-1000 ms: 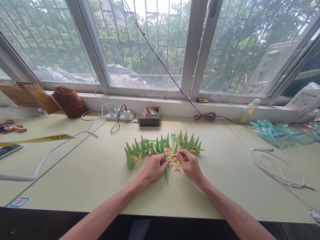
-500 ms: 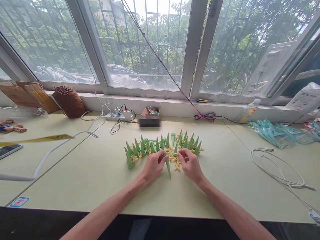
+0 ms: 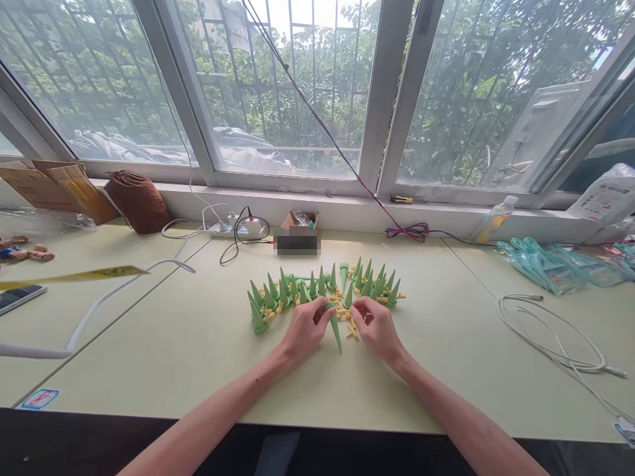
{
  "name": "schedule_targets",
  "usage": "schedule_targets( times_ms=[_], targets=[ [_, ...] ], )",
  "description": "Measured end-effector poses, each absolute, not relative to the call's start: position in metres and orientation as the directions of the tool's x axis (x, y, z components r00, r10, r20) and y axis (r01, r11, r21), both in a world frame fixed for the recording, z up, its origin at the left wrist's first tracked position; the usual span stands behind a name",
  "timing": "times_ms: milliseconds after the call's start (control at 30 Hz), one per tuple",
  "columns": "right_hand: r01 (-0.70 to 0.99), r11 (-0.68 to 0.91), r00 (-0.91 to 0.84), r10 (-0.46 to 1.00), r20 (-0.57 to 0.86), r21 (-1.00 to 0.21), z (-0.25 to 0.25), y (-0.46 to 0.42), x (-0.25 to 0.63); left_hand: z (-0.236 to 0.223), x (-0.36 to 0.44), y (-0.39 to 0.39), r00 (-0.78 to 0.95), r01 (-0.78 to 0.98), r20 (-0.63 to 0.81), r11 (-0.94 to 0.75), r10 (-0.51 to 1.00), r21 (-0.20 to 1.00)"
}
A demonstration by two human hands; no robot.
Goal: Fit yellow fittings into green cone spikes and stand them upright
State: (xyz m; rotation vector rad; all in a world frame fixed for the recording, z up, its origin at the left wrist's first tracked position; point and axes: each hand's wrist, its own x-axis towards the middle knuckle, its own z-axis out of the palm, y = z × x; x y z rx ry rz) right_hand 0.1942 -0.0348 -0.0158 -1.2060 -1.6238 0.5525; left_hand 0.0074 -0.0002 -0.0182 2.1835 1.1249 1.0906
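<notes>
My left hand [image 3: 308,325] pinches a green plastic spike [image 3: 336,330] by its wide end, with the point slanting down toward me. Close by on the right, my right hand [image 3: 378,325] has thumb and forefinger together; whatever is between them is too small to make out. Between the hands lies a loose pile of small yellow valve-like pieces [image 3: 352,330]. Green spikes [image 3: 258,317] stand point up in a group to the left, several with yellow pieces at their bases. Another group of upright spikes [image 3: 380,285] is behind my right hand. One spike [image 3: 344,276] stands point down at the back.
A small open box [image 3: 300,219] and a power strip [image 3: 223,228] are at the wall. On the left are a brown pouch [image 3: 137,201], a phone [image 3: 20,299] and a white cable [image 3: 94,311]. A coiled cable [image 3: 550,350] and turquoise packaged items [image 3: 540,264] lie right.
The spike in my left hand has shifted slightly, its tip a little up and right. My right hand stays almost in place beside the yellow pieces.
</notes>
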Motion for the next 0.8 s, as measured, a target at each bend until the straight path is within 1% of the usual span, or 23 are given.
schedule_targets(
  times_ms=[367, 567, 800],
  targets=[
    [0.413, 0.408, 0.033, 0.887, 0.461, -0.814, -0.0156, -0.0367, 0.1948, -0.0161, 0.0082, -0.0012, 0.358, 0.454, 0.439, -0.564, 0.824, 0.689],
    [0.416, 0.408, -0.028, 0.899, 0.438, -0.812, -0.0159, -0.0359, 0.1931, -0.017, 0.0082, -0.001, 0.366, 0.449, 0.432, -0.563, 0.824, 0.694],
    [0.403, 0.394, -0.054, 0.911, 0.409, -0.826, -0.0174, -0.0359, 0.1932, -0.0176, 0.0074, -0.0012, 0.363, 0.448, 0.443, -0.57, 0.82, 0.689]
  ],
)
